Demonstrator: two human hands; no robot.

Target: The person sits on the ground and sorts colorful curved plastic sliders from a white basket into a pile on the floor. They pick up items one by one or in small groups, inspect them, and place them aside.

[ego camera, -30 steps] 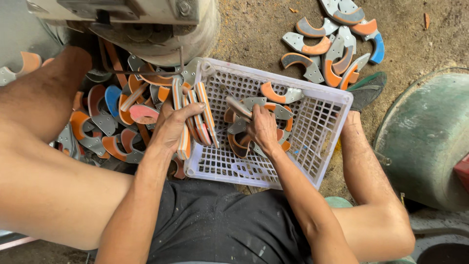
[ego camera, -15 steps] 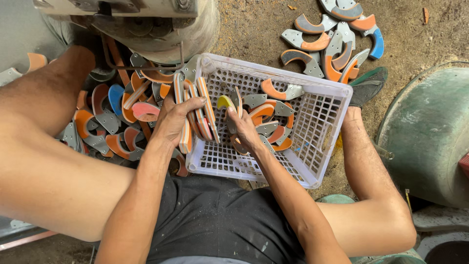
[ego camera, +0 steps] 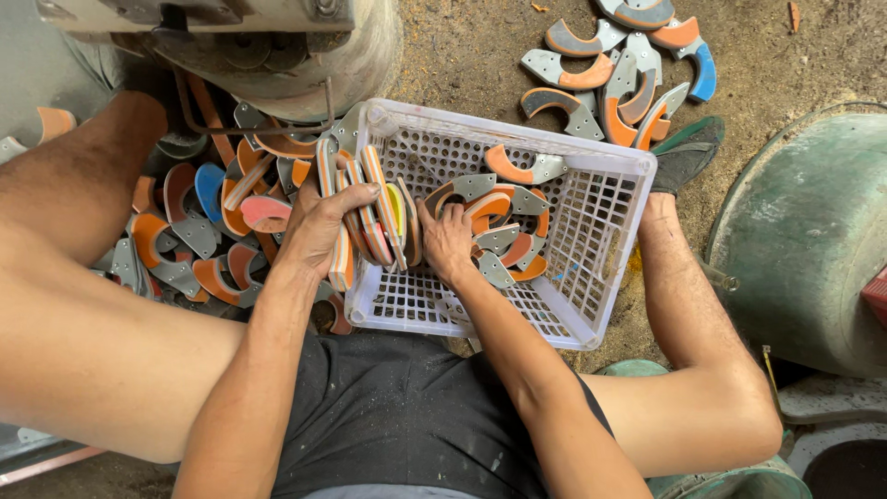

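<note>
My left hand (ego camera: pixel 319 226) clamps a stack of curved pieces (ego camera: pixel 370 217) upright against the white basket's (ego camera: pixel 601 185) near-left wall; my right hand (ego camera: pixel 448 242) fingers press loose ones inside. Few are stacked so far; piles remain left of the basket (ego camera: pixel 199 245) and beyond it (ego camera: pixel 628 65).

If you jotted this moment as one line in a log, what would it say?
left hand: holds row of curved pieces upright at basket wall | right hand: on loose pieces inside
</note>
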